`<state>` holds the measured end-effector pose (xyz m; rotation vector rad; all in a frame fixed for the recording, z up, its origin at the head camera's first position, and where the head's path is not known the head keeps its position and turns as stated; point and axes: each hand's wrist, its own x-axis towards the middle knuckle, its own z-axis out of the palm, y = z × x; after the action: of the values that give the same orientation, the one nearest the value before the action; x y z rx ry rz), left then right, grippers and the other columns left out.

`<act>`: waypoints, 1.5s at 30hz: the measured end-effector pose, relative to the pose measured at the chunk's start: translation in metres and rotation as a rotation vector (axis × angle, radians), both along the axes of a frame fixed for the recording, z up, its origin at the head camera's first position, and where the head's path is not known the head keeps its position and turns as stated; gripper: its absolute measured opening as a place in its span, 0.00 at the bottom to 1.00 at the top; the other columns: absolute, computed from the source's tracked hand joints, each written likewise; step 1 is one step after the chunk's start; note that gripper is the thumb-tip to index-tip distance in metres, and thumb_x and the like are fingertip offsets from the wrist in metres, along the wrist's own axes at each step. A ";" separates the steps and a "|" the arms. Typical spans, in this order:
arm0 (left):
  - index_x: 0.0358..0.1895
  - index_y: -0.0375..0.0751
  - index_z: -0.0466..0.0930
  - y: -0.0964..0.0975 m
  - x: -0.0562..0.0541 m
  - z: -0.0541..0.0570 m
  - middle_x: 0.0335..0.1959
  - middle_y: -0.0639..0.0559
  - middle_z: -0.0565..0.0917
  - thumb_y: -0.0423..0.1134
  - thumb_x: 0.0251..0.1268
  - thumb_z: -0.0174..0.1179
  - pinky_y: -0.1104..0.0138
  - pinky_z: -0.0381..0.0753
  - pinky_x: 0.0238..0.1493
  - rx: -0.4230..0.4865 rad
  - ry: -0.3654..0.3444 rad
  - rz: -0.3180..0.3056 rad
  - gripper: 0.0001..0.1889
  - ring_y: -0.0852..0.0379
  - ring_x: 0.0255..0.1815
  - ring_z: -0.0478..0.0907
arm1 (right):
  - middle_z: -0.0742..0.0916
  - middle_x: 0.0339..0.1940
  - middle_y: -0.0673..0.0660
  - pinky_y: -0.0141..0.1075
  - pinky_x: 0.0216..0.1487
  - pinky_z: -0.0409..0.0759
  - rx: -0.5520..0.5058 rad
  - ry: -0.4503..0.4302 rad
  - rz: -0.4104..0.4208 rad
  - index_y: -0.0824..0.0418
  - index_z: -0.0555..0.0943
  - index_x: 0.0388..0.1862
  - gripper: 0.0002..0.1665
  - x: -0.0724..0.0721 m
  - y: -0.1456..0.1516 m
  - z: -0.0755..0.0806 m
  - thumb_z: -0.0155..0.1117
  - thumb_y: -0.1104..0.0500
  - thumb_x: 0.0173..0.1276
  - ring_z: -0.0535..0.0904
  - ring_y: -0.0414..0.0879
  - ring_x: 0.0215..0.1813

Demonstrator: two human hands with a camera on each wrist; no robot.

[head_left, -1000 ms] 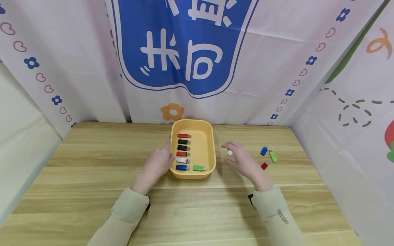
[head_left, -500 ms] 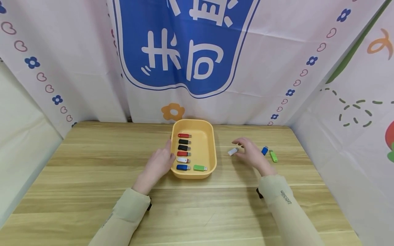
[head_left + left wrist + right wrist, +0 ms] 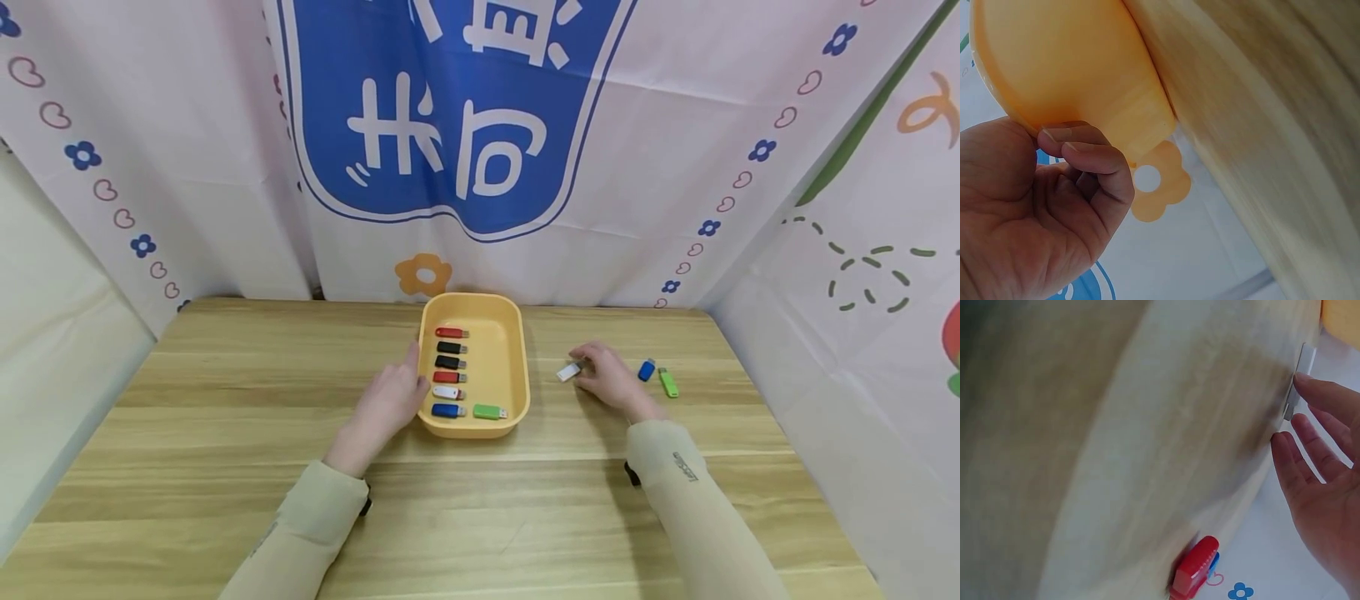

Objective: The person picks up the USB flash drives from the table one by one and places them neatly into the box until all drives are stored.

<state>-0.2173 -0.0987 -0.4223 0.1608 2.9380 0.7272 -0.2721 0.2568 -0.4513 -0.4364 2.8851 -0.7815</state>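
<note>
My left hand (image 3: 390, 396) grips the left rim of the yellow tray (image 3: 495, 358); in the left wrist view its fingers (image 3: 1107, 159) curl against the outer wall. Seven-odd aside, several USB sticks lie in the tray: a column at the left and a green USB stick (image 3: 490, 412) at the front right. Right of the tray, a white USB stick (image 3: 568, 372) lies on the wooden table. My right hand (image 3: 607, 382) is spread loosely over its connector end. In the right wrist view the thumb (image 3: 1325, 397) overlaps this stick and the other fingers are apart.
A blue USB stick (image 3: 647, 370) and a green USB stick (image 3: 668, 382) lie right of my right hand. A red USB stick (image 3: 1196, 567) shows in the right wrist view. Patterned cloth (image 3: 600, 267) hangs behind the wooden table (image 3: 480, 517).
My right hand has drawn back to the right, uncovering more of the white USB stick and hiding the red one from the head view. My left hand stays at the tray.
</note>
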 end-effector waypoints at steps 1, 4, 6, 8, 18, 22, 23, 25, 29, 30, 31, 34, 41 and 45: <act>0.78 0.32 0.50 0.000 0.000 0.000 0.23 0.46 0.77 0.38 0.75 0.53 0.67 0.70 0.19 -0.001 0.000 0.000 0.35 0.55 0.18 0.73 | 0.78 0.64 0.70 0.56 0.68 0.73 -0.001 0.003 0.004 0.69 0.77 0.62 0.26 -0.001 0.000 -0.001 0.68 0.67 0.65 0.75 0.64 0.65; 0.78 0.33 0.51 0.000 0.001 0.001 0.23 0.46 0.77 0.38 0.75 0.53 0.67 0.70 0.19 0.002 0.000 0.001 0.34 0.55 0.18 0.73 | 0.79 0.63 0.70 0.56 0.68 0.73 -0.011 0.009 0.013 0.70 0.79 0.59 0.23 -0.002 0.001 -0.002 0.68 0.68 0.64 0.76 0.64 0.65; 0.78 0.33 0.51 0.000 0.001 0.001 0.23 0.46 0.77 0.38 0.75 0.53 0.67 0.70 0.19 0.004 0.002 0.001 0.34 0.55 0.18 0.73 | 0.80 0.61 0.70 0.57 0.68 0.73 -0.010 0.018 0.027 0.70 0.80 0.57 0.21 -0.003 0.001 -0.003 0.67 0.69 0.65 0.76 0.65 0.64; 0.78 0.33 0.51 0.000 0.001 0.002 0.23 0.46 0.77 0.38 0.75 0.53 0.67 0.69 0.19 0.005 0.004 0.003 0.34 0.54 0.18 0.73 | 0.81 0.60 0.69 0.57 0.68 0.73 -0.011 0.015 0.028 0.69 0.81 0.56 0.19 -0.004 0.002 -0.003 0.66 0.69 0.65 0.77 0.64 0.64; 0.76 0.31 0.54 0.000 0.000 0.002 0.24 0.44 0.79 0.37 0.73 0.54 0.66 0.69 0.19 0.002 0.036 -0.006 0.33 0.54 0.18 0.73 | 0.85 0.55 0.66 0.55 0.64 0.77 0.019 0.024 0.034 0.64 0.86 0.48 0.12 -0.005 0.001 -0.001 0.66 0.69 0.66 0.80 0.62 0.60; 0.75 0.28 0.56 -0.001 0.002 0.000 0.22 0.44 0.78 0.36 0.72 0.55 0.67 0.69 0.16 0.018 0.079 -0.025 0.32 0.55 0.16 0.73 | 0.87 0.51 0.64 0.52 0.60 0.80 0.022 0.033 0.042 0.63 0.87 0.46 0.11 -0.005 0.000 0.000 0.66 0.68 0.66 0.82 0.58 0.55; 0.75 0.28 0.56 -0.001 0.002 0.000 0.22 0.45 0.78 0.36 0.72 0.55 0.67 0.68 0.16 0.025 0.084 -0.028 0.32 0.56 0.16 0.73 | 0.87 0.50 0.64 0.52 0.59 0.81 0.022 0.033 0.043 0.63 0.87 0.46 0.11 -0.004 0.000 0.000 0.66 0.68 0.66 0.83 0.57 0.54; 0.75 0.27 0.56 -0.001 0.003 0.000 0.21 0.45 0.78 0.35 0.72 0.55 0.67 0.68 0.16 0.033 0.089 -0.030 0.32 0.56 0.15 0.72 | 0.87 0.49 0.63 0.51 0.58 0.81 0.022 0.028 0.040 0.63 0.87 0.46 0.10 -0.003 -0.001 0.001 0.66 0.68 0.66 0.83 0.56 0.53; 0.75 0.27 0.55 -0.001 0.003 0.000 0.21 0.45 0.77 0.35 0.73 0.54 0.68 0.69 0.15 0.036 0.084 -0.028 0.33 0.56 0.15 0.72 | 0.87 0.48 0.62 0.49 0.56 0.82 0.020 0.020 0.034 0.63 0.87 0.47 0.10 -0.002 -0.003 0.002 0.67 0.66 0.67 0.83 0.54 0.50; 0.75 0.26 0.55 -0.001 0.003 0.000 0.21 0.45 0.77 0.35 0.72 0.55 0.68 0.69 0.15 0.035 0.086 -0.030 0.33 0.56 0.15 0.72 | 0.87 0.48 0.62 0.49 0.56 0.82 0.019 0.020 0.032 0.63 0.87 0.47 0.10 -0.002 -0.004 0.002 0.67 0.65 0.67 0.83 0.53 0.50; 0.75 0.26 0.54 -0.001 0.003 0.000 0.20 0.45 0.77 0.35 0.72 0.55 0.68 0.68 0.15 0.033 0.087 -0.031 0.33 0.56 0.15 0.72 | 0.87 0.48 0.62 0.48 0.55 0.82 0.018 0.021 0.034 0.63 0.87 0.47 0.10 -0.002 -0.004 0.002 0.66 0.65 0.68 0.83 0.53 0.49; 0.75 0.26 0.55 -0.001 0.003 -0.001 0.20 0.46 0.77 0.35 0.72 0.55 0.68 0.69 0.15 0.035 0.093 -0.033 0.33 0.56 0.15 0.72 | 0.87 0.47 0.61 0.47 0.54 0.82 0.008 0.017 0.025 0.62 0.87 0.47 0.10 -0.002 -0.005 0.002 0.67 0.64 0.68 0.82 0.51 0.49; 0.75 0.28 0.56 -0.001 0.002 -0.002 0.21 0.45 0.78 0.36 0.72 0.55 0.68 0.69 0.15 0.029 0.093 -0.034 0.32 0.57 0.15 0.72 | 0.87 0.48 0.60 0.47 0.54 0.82 -0.025 0.018 0.024 0.61 0.86 0.49 0.12 -0.001 -0.008 0.002 0.67 0.63 0.68 0.83 0.51 0.49; 0.74 0.28 0.56 -0.001 0.002 -0.003 0.21 0.44 0.79 0.36 0.72 0.55 0.68 0.69 0.15 0.034 0.101 -0.036 0.32 0.56 0.15 0.73 | 0.88 0.47 0.59 0.46 0.52 0.83 -0.048 0.038 0.042 0.61 0.86 0.50 0.12 -0.001 -0.011 0.005 0.66 0.62 0.68 0.82 0.49 0.47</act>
<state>-0.2154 -0.0998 -0.4252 0.2597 3.0101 0.7860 -0.2728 0.2460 -0.4467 -0.5201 2.8868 -0.8467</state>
